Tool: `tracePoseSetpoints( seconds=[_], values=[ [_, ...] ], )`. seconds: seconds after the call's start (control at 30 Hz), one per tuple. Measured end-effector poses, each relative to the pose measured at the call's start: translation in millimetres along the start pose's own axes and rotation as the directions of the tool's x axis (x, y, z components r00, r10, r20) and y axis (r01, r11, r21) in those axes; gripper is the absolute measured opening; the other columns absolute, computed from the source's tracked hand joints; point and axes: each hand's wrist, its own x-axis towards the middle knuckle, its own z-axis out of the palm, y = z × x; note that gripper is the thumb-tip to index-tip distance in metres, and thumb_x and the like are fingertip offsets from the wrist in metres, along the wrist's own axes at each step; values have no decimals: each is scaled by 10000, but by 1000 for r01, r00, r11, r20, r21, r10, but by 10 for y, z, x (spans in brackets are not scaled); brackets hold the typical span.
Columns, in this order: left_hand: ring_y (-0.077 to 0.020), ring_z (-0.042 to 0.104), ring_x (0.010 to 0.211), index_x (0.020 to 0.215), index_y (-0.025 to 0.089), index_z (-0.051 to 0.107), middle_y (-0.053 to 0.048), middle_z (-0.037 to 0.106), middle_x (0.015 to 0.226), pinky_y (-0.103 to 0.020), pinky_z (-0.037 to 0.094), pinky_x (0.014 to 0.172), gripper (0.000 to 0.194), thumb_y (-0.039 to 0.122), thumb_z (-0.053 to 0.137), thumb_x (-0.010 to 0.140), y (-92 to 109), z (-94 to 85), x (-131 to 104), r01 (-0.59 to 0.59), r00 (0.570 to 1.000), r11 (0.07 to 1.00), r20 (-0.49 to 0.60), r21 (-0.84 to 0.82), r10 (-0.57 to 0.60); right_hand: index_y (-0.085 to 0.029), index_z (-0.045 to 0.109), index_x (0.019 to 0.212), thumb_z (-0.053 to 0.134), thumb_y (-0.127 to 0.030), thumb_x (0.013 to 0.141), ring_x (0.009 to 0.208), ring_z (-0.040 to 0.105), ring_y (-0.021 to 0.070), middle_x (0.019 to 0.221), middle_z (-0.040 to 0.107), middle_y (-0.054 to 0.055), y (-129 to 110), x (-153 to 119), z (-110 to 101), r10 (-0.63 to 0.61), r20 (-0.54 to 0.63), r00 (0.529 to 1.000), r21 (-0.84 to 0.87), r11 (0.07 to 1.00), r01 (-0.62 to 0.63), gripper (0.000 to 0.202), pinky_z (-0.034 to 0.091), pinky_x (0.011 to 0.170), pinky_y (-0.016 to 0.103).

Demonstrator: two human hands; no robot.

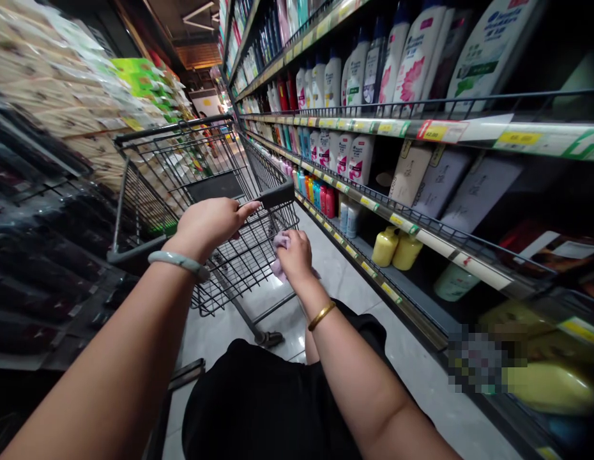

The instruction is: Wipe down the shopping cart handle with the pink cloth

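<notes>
My left hand (208, 220), with a pale bangle at the wrist, is closed around the middle of a dark shopping cart handle (278, 193). The wire shopping cart (156, 191) stands in front of me and looks empty in the part that shows. My right hand (296, 254), below a gold bangle, is closed on a crumpled light purple cloth (280, 268). It hangs just behind the cart's wire back, near the handle's right end. Whether the cloth touches the wires I cannot tell.
Along the right runs a shelf unit (373, 124) with shampoo bottles (357, 70), boxes (448, 179) and yellow bottles (386, 247). Stacked packaged goods (52, 76) line the left, blurred. Grey tiled floor (342, 291) lies between. A cart wheel (268, 337) stands near my legs.
</notes>
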Motion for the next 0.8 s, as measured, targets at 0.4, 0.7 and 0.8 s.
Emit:
tracePoseSetpoints(
  seconds=[0.4, 0.7, 0.8],
  values=[
    [-371, 727, 895, 919, 225, 783, -163, 800, 918, -371, 431, 662, 883, 853, 163, 942, 30, -5, -146, 48, 998, 997, -46, 56, -45, -218, 637, 1071, 665, -83, 779, 1119, 624, 247, 1167, 648, 92, 133, 57, -7, 90, -101, 991, 96, 992, -80, 323, 490, 1069, 383],
    [-367, 728, 883, 965, 224, 799, -174, 812, 1003, -381, 429, 650, 925, 882, 149, 920, -4, 5, -174, 42, 998, 997, -45, 58, -39, -197, 615, 1237, 592, -69, 829, 1326, 555, 254, 1353, 591, 144, -9, 56, -73, -197, -229, 953, 142, 962, 233, 428, 420, 1193, 402],
    [-361, 727, 883, 956, 230, 807, -171, 812, 988, -374, 433, 651, 932, 885, 144, 918, -26, 13, -187, 45, 998, 997, -45, 56, -42, -196, 612, 1228, 626, -104, 822, 1222, 604, 275, 1276, 622, 136, 173, 101, -43, 39, -143, 989, 99, 995, -25, 417, 460, 1130, 422]
  ],
)
